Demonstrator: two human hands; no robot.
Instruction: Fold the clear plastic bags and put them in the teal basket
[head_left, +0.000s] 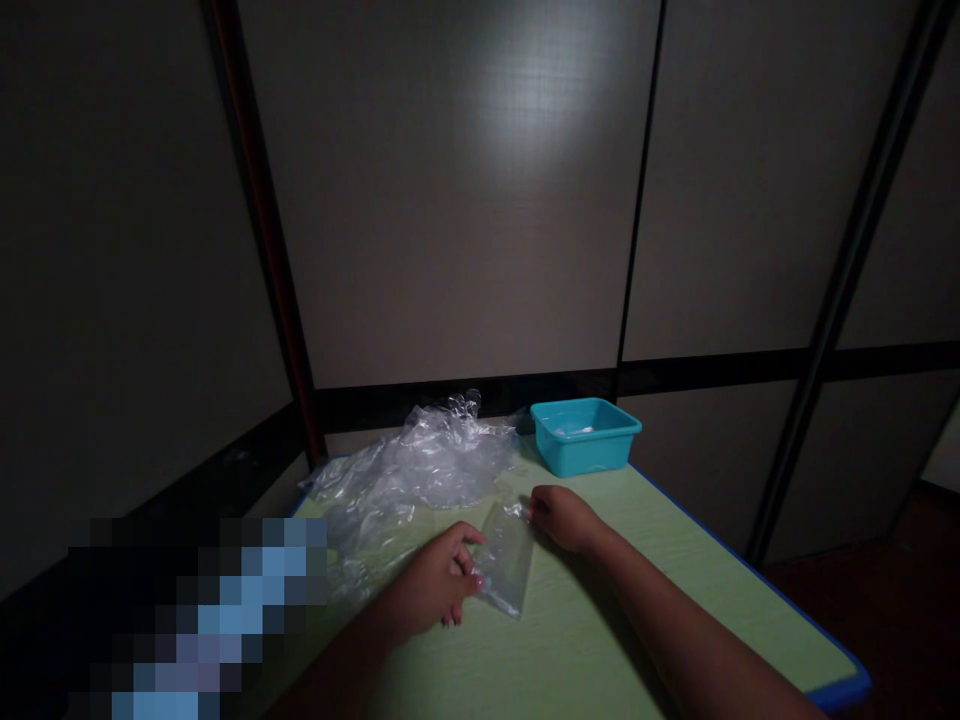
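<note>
A flat clear plastic bag [508, 562] lies slantwise between my two hands over the green tabletop. My right hand [564, 518] is closed, its fingertips pinching the bag's upper right corner. At the bag's left edge, my left hand [439, 580] has its fingers apart and curved. Its thumb touches the lower left part of the bag, while the index finger points toward the upper part. Behind my left hand spreads a loose heap of crumpled clear plastic bags [442, 460].
A turquoise plastic basin [589, 455] with something clear and whitish inside stands at the table's far right corner. The green table [720, 610] has a blue edge. Dark-framed panels [465, 220] rise directly behind it. A pixelated patch covers the lower left.
</note>
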